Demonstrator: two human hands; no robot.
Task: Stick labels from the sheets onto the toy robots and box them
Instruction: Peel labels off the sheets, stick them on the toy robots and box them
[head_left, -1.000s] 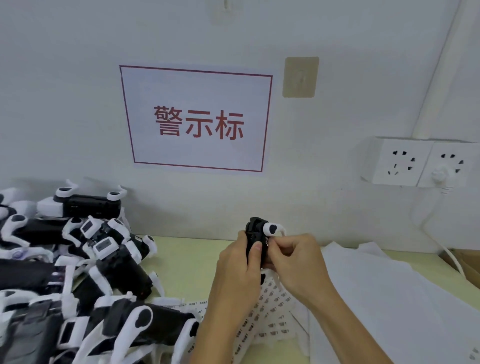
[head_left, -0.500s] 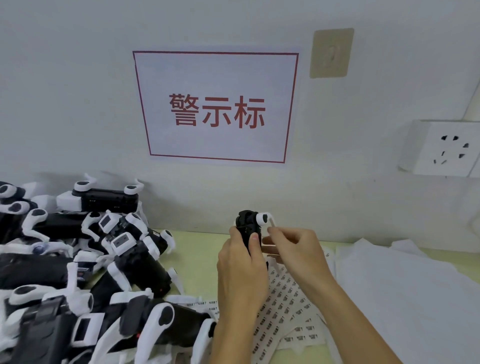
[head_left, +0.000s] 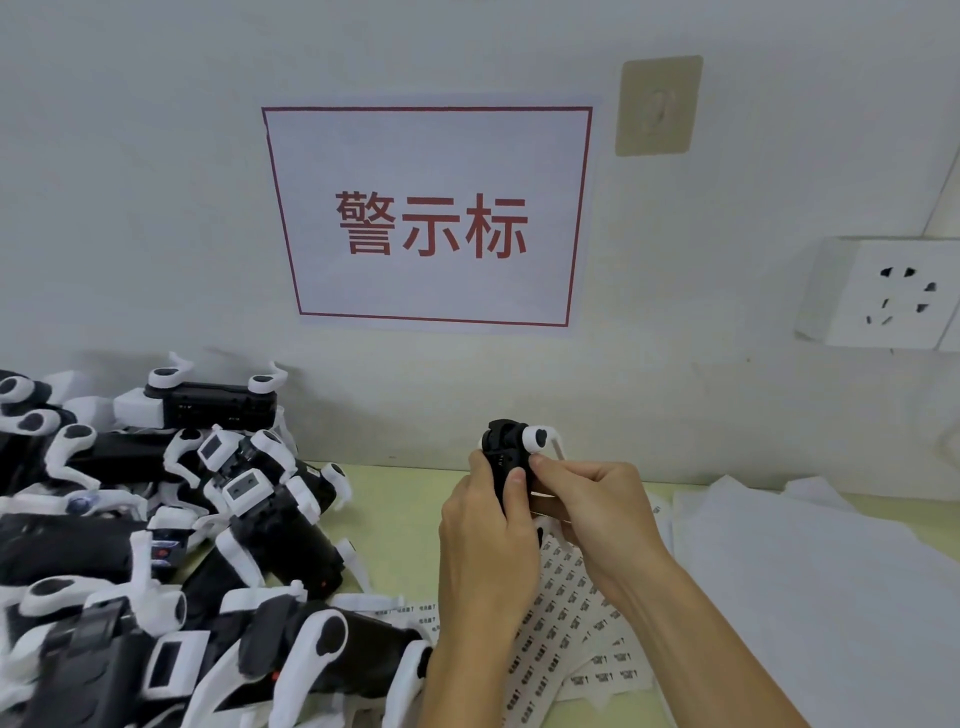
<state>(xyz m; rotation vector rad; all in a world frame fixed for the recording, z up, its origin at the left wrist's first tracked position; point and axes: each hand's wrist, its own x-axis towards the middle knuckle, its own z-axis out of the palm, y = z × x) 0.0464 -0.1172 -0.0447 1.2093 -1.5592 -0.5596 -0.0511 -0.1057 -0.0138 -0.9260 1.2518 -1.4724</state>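
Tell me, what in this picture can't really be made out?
- Head view: the black-and-white toy robot held in both hands is mostly covered by the left hand and right hand; no label shows in their grip.
- The print on the white label sheets is too small to read.
- The pile of black-and-white toy robots and the white wall socket are cut off by the frame edges.
- No box is in view.
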